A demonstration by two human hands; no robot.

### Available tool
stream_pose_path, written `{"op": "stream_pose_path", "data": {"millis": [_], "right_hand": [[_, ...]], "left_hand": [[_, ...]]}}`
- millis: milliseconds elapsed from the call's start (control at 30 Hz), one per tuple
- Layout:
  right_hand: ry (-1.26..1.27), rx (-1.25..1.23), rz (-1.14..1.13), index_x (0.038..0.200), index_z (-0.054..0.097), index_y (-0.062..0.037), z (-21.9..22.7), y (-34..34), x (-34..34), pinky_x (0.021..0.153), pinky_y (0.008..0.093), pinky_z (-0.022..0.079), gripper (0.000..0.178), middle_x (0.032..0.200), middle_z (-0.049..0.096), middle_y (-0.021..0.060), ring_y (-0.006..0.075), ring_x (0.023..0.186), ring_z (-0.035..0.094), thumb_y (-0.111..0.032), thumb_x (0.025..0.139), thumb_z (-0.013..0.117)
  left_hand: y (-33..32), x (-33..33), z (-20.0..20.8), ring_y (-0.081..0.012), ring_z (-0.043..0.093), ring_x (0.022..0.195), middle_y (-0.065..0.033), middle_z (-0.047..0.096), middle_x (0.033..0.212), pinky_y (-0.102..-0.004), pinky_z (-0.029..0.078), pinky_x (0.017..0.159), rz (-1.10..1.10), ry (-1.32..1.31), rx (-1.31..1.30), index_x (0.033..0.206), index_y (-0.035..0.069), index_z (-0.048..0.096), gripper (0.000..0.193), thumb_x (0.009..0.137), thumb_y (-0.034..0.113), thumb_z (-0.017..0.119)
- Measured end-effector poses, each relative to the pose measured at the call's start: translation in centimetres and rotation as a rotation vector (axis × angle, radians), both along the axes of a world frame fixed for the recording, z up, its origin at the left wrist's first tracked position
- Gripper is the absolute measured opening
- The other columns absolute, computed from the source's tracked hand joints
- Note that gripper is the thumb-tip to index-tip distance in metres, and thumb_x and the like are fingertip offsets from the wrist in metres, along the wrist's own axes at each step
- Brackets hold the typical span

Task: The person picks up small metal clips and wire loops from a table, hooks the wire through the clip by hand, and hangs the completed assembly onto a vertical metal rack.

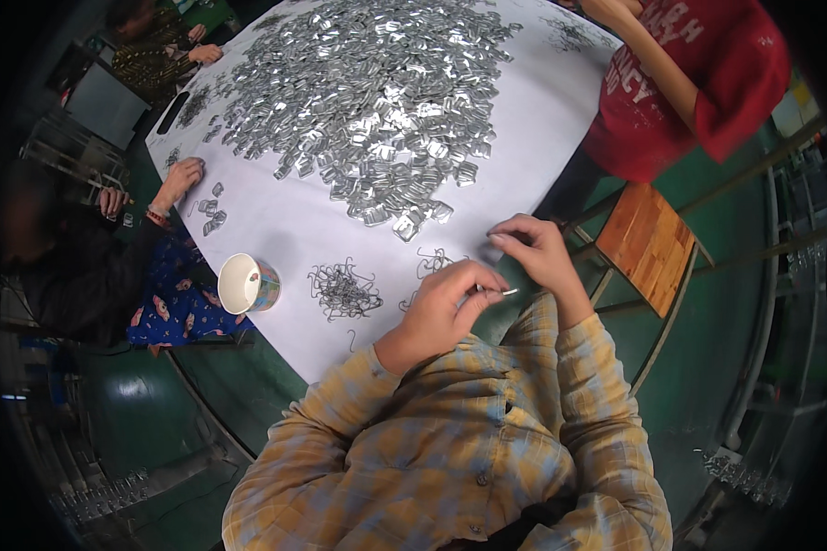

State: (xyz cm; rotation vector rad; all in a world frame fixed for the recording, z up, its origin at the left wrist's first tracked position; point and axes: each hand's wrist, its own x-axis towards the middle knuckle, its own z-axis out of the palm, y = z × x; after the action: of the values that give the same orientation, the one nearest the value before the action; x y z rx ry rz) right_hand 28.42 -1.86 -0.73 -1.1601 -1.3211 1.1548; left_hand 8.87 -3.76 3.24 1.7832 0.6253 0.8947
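My left hand [446, 303] is closed above the table's near edge, pinching a small shiny metal piece [510, 292] that sticks out past its fingertips. To its right and slightly farther off, my right hand [538, 253] holds thumb and forefinger together; whatever is between them is too small to make out. A tangled heap of thin wire hooks [343, 290] lies left of my left hand. More wire hooks [432, 261] show just behind that hand, partly covered by it. Farther away spreads a large pile of flat silvery metal pieces [368, 101], its nearest piece [407, 226] beyond my hands.
A paper cup [239, 284] stands at the left edge of the white-covered table [294, 216]. A co-worker's hand [182, 179] rests near a few loose pieces at left. Another person in a red shirt [680, 92] works at far right, by a wooden stool [646, 246].
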Motion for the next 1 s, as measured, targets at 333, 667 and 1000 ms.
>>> {"op": "stream_pose_path", "data": {"millis": [333,667,1000], "right_hand": [[-0.817,0.161,-0.162,0.093,0.066,-0.0006,-3.0,6.2,-6.8,0.076,0.0398,0.045,0.034,0.086,0.059,0.0154,0.0318,0.086,0.056,-0.019,0.065,0.077],[0.147,-0.080,-0.041,0.090,0.062,0.0000,0.4,2.2,-3.2,0.060,0.0186,0.041,0.018,0.075,0.060,-0.0016,0.0040,0.066,0.051,-0.001,0.074,0.072],[0.070,0.013,0.047,0.095,0.065,0.0015,4.6,-5.8,-1.4,0.070,0.0237,0.045,0.021,0.084,0.065,0.0033,0.0089,0.077,0.055,0.001,0.074,0.070]], "left_hand": [[-1.7,-1.3,-0.6,-0.0203,0.063,0.080,-0.0130,0.064,0.091,-0.0287,0.051,0.072,0.040,0.027,0.080,0.091,-0.003,0.056,0.011,0.081,-0.008,0.057],[-1.3,-1.0,-1.4,-0.0161,0.063,0.077,-0.0122,0.066,0.089,-0.0266,0.049,0.069,0.119,0.011,-0.058,0.089,-0.003,0.057,0.007,0.083,-0.005,0.058],[-1.0,0.3,-0.9,-0.0146,0.061,0.071,-0.0107,0.063,0.079,-0.0276,0.047,0.064,0.144,0.101,-0.140,0.089,-0.001,0.057,0.008,0.083,0.001,0.060]]}}
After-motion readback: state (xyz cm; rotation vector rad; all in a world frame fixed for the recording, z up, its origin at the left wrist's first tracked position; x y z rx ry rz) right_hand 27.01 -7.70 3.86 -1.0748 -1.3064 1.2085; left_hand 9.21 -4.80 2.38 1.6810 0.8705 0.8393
